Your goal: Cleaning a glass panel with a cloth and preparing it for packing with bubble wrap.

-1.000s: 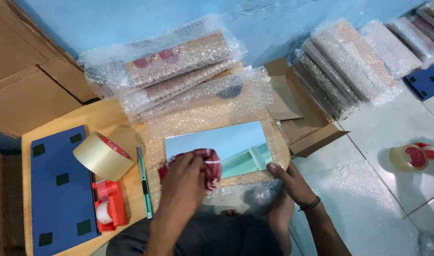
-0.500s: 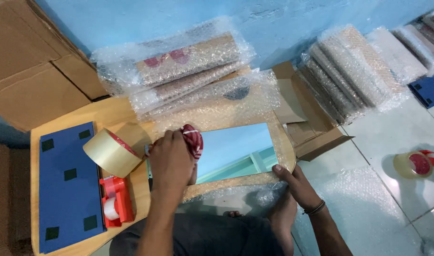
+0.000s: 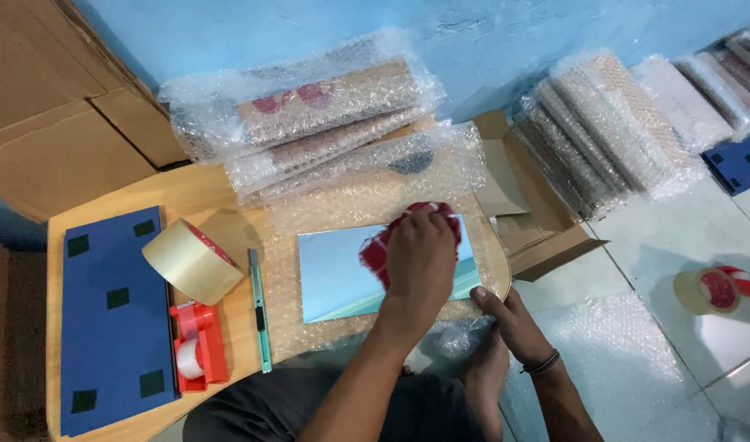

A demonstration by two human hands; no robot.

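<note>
Soft, even light fills the frame, moderately bright. The mirror (image 3: 342, 274) reflects pale blue without harsh glare. Bubble wrap (image 3: 309, 106) glints faintly at upper centre. A soft shadow falls beside the tape roll (image 3: 193, 260). Focus is fair; edges bow slightly.
</note>
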